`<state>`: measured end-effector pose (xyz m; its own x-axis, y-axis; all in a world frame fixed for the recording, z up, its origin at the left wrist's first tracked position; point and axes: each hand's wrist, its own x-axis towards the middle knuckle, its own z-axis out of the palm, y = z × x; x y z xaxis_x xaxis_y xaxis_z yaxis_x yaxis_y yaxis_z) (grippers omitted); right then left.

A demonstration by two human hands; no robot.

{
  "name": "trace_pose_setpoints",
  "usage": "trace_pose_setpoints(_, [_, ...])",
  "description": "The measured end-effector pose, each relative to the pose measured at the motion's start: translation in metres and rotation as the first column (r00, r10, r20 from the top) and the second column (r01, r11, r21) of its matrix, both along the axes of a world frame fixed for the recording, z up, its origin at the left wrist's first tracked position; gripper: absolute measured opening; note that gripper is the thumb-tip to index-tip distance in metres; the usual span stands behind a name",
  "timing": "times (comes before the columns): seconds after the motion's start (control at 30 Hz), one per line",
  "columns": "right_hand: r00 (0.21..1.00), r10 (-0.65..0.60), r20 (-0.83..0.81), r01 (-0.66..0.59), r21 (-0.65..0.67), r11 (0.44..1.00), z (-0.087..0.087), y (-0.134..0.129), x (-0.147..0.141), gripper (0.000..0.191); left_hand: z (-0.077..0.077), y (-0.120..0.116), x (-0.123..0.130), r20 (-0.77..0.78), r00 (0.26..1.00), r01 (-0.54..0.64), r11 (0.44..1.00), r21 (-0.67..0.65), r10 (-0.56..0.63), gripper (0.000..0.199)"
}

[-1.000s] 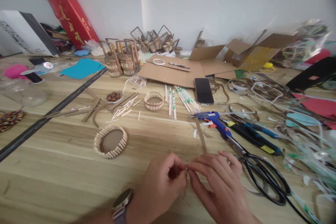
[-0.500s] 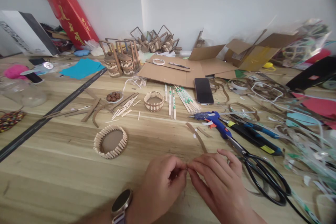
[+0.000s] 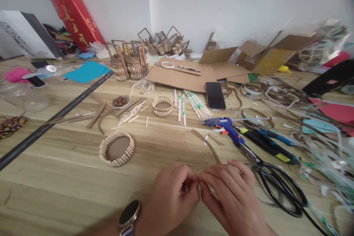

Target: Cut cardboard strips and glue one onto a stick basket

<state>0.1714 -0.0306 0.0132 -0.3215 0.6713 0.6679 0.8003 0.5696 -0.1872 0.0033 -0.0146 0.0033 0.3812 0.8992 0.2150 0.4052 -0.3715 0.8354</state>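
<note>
We hold left hand (image 3: 177, 195) and right hand (image 3: 232, 195) together, fingertips meeting in tight pinch; whatever sits between, too small to tell. Thin flat brown strip (image 3: 210, 146) curves from behind right hand toward twelve o'clock. Blue plastic glue gun (image 3: 227, 122), our one o'clock; black-handled metal scissors (image 3: 261, 164), three.

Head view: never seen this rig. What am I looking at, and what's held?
No machine: a person's bare hands, seen from a camera worn on the head, looking forward and down. The left hand, with a watch at its wrist, and the right hand pinch together at the fingertips; anything held there is too small to make out. A brown strip shows just beyond. On the table lie a glue gun, scissors, phone, loose sticks and small baskets.
</note>
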Motion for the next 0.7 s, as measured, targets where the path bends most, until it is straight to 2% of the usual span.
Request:
trace_pose_setpoints(0.2, [0.996, 0.051, 0.067, -0.052, 0.007, 0.999, 0.005, 0.004, 0.005, 0.014, 0.001, 0.000, 0.000, 0.003, 1.000, 0.006, 1.000, -0.003, -0.006, 0.013])
trace_pose_setpoints(0.43, [0.990, 0.027, -0.138, -0.026, 0.009, 1.000, -0.008, 0.003, -0.003, 0.019, 0.001, 0.000, 0.000, 0.008, 1.000, 0.013, 1.000, 0.005, -0.013, 0.012])
trace_pose_setpoints(0.7, [0.986, 0.101, -0.130, -0.115, -0.100, 0.988, -0.009, 0.002, 0.005, 0.018, 0.003, 0.001, -0.001, 0.027, 0.999, 0.031, 0.999, 0.033, -0.032, 0.012])
